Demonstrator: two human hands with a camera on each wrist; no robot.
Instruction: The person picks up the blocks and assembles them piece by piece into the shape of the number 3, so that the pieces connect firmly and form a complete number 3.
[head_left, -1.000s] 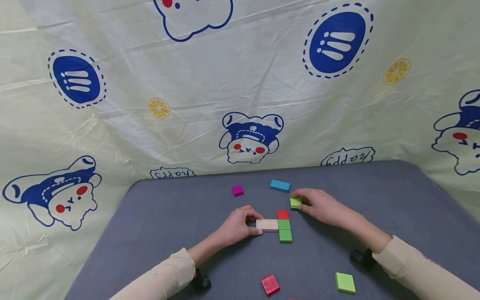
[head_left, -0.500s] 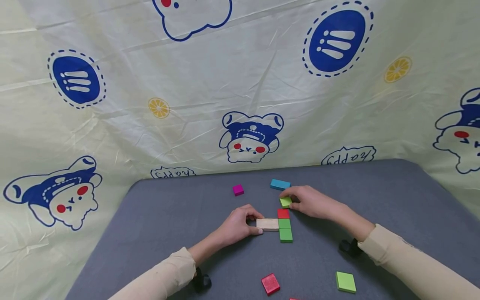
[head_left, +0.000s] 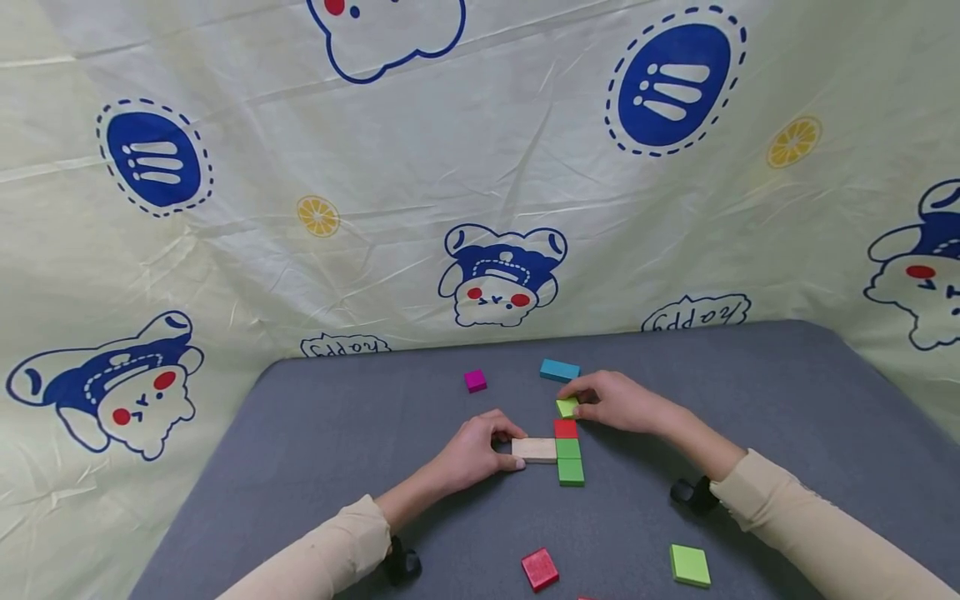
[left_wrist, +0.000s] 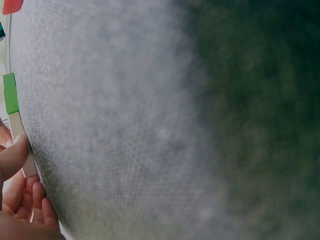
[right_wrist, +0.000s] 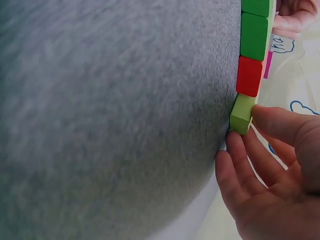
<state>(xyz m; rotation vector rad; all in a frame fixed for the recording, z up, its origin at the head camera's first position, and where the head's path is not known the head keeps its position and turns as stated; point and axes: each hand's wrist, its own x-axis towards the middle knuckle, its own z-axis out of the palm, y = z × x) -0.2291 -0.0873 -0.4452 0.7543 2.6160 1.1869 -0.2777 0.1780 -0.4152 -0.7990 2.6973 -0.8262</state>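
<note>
In the head view my left hand (head_left: 471,452) grips the end of a plain wooden block (head_left: 537,450) between thumb and fingers. That block's other end meets a column of two green blocks (head_left: 571,472) and a small red block (head_left: 566,428). My right hand (head_left: 624,403) pinches a light green block (head_left: 566,408) at the far end of the column. In the right wrist view the light green block (right_wrist: 243,109) lies against the red one (right_wrist: 249,76), with the thumb on one side of it. The left wrist view shows the wooden block (left_wrist: 24,150) under my thumb.
Behind the column, a blue block (head_left: 559,370) and a magenta block (head_left: 476,381) lie on the dark grey table (head_left: 360,433). Nearer are a loose red block (head_left: 540,569) and a light green square block (head_left: 690,566). A printed sheet (head_left: 390,167) hangs behind.
My right hand has moved left with the light green block, then slightly toward the red block, bringing it to the column's end. My left hand has stayed put on the wooden block.
</note>
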